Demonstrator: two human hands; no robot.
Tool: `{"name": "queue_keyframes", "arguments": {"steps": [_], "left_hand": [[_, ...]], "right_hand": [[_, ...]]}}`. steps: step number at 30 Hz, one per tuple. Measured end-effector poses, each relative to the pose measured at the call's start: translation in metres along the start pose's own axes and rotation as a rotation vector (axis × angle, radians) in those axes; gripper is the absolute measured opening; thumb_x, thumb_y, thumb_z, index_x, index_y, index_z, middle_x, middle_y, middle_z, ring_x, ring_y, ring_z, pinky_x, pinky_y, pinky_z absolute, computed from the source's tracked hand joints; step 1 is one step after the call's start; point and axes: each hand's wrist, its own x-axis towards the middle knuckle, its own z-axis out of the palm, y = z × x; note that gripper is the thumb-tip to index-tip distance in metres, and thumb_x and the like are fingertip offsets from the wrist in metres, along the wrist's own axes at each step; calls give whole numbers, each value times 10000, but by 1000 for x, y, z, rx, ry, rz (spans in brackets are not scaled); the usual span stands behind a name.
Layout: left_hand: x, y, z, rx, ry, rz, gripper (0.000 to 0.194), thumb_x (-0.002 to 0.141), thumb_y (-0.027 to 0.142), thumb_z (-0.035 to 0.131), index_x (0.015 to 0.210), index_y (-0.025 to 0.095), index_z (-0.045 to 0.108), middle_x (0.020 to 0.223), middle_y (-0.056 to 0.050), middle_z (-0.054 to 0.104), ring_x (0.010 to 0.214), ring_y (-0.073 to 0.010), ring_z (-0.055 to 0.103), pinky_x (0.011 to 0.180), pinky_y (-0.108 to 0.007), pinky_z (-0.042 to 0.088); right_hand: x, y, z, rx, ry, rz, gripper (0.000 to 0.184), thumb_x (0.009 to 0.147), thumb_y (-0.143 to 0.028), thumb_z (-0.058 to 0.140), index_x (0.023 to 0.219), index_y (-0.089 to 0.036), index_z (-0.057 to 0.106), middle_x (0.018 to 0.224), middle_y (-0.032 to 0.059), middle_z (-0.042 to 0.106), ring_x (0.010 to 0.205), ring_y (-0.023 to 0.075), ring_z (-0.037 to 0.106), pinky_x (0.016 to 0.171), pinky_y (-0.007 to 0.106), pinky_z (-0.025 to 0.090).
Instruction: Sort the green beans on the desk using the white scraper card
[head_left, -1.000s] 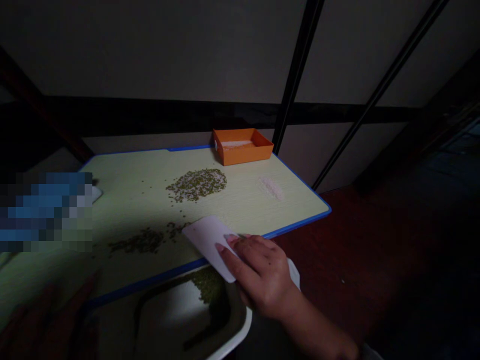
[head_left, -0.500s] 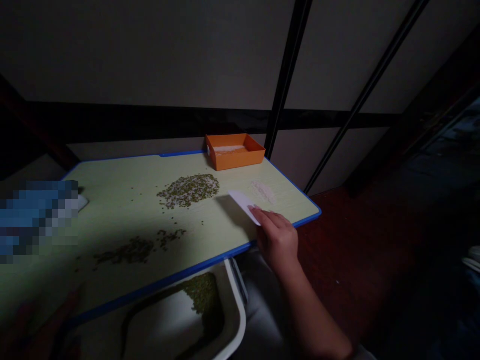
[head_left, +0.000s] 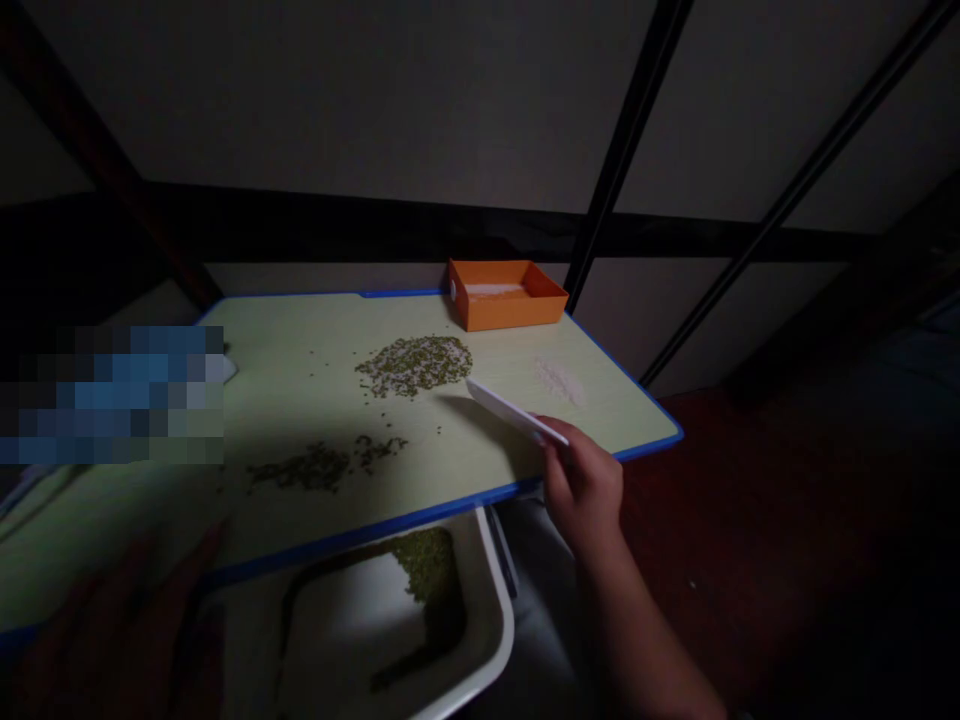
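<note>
My right hand (head_left: 589, 480) grips a thin, stiff white card (head_left: 514, 412) by its right end, tilted over the table. Just past the card's far tip lies a pile of small green beans mixed with pale grains (head_left: 414, 366). A little heap of pale grains (head_left: 559, 381) is to the card's right. Nearer to me, a dark scatter of green beans (head_left: 309, 468) spreads in shadow. At the lower left, my left hand (head_left: 124, 620) rests dimly lit by the table's near edge, fingers apart and holding nothing visible.
An orange box (head_left: 514, 312) with pale grains inside stands at the far right of the blue-edged table (head_left: 285, 325). Below the near edge sits a white basin (head_left: 495, 620) with green beans in its corner. Something blue and blurred (head_left: 161, 365) occupies the left. A panelled wall rises behind.
The view has turned, so the table appears farther right. My right hand has tilted the card, which now shows more edge-on. The piles look the same.
</note>
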Motion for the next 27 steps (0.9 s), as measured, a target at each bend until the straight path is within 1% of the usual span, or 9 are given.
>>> {"name": "queue_keyframes", "arguments": {"steps": [1, 3, 5, 8, 14, 17, 21, 23, 27], "left_hand": [[1, 1, -1, -38, 4, -15, 693, 907, 352, 394, 1571, 440, 218, 1768, -16, 179, 1614, -389, 232, 1310, -725, 236], [2, 1, -2, -91, 10, -8, 661, 917, 355, 392, 1555, 461, 257, 1763, 7, 200, 1611, -383, 245, 1312, -719, 232], [2, 2, -4, -111, 18, 7, 654, 922, 361, 409, 1550, 469, 264, 1758, 6, 221, 1608, -380, 258, 1306, -720, 245], [1, 2, -4, -114, 22, -5, 632, 932, 363, 407, 1545, 457, 289, 1750, -12, 244, 1607, -386, 258, 1296, -731, 258], [5, 6, -8, -128, 39, -5, 601, 935, 372, 398, 1525, 470, 331, 1696, -57, 355, 1564, -402, 350, 1243, -770, 321], [7, 8, -11, -125, 33, -11, 612, 930, 373, 414, 1526, 477, 325, 1704, -54, 341, 1563, -420, 345, 1237, -787, 317], [7, 11, -13, -120, 15, -31, 628, 927, 361, 426, 1524, 511, 301, 1709, -27, 335, 1565, -425, 336, 1240, -794, 308], [7, 12, -13, -120, 17, -26, 637, 924, 356, 433, 1525, 518, 293, 1698, -26, 352, 1561, -425, 343, 1239, -790, 316], [7, 11, -14, -87, -1, -29, 619, 933, 354, 425, 1532, 466, 317, 1672, -76, 380, 1542, -448, 366, 1214, -797, 346]], "right_hand": [[-1, -3, 2, 28, -28, -3, 310, 926, -105, 558, 1098, -263, 762, 981, 37, 852, 855, 202, 817, 831, 324, 654], [-1, -6, 6, 82, -68, -5, 308, 924, -101, 567, 1090, -271, 763, 1002, 32, 851, 887, 201, 816, 888, 341, 643], [-1, -7, 9, 128, -104, 9, 297, 928, -110, 575, 1079, -278, 769, 1024, 30, 851, 916, 202, 814, 930, 359, 632], [0, -6, 8, 181, -148, 52, 275, 940, -138, 578, 1050, -281, 786, 1021, 33, 853, 935, 214, 812, 967, 389, 621], [3, -5, -1, 285, -171, 119, 221, 964, -204, 598, 962, -261, 812, 931, 47, 856, 882, 216, 818, 949, 385, 633], [1, -4, -4, 307, -176, 108, 209, 962, -200, 617, 969, -267, 815, 925, 41, 856, 866, 210, 820, 966, 405, 630], [-1, -5, -6, 341, -190, 106, 198, 974, -217, 621, 970, -268, 813, 925, 40, 856, 863, 210, 821, 967, 420, 633], [-2, -9, -7, 371, -195, 104, 194, 977, -209, 624, 970, -270, 807, 925, 30, 855, 863, 203, 820, 975, 409, 629], [-3, -22, -6, 450, -238, 62, 210, 973, -159, 621, 1020, -278, 787, 953, 3, 857, 880, 175, 816, 969, 356, 623]]}}
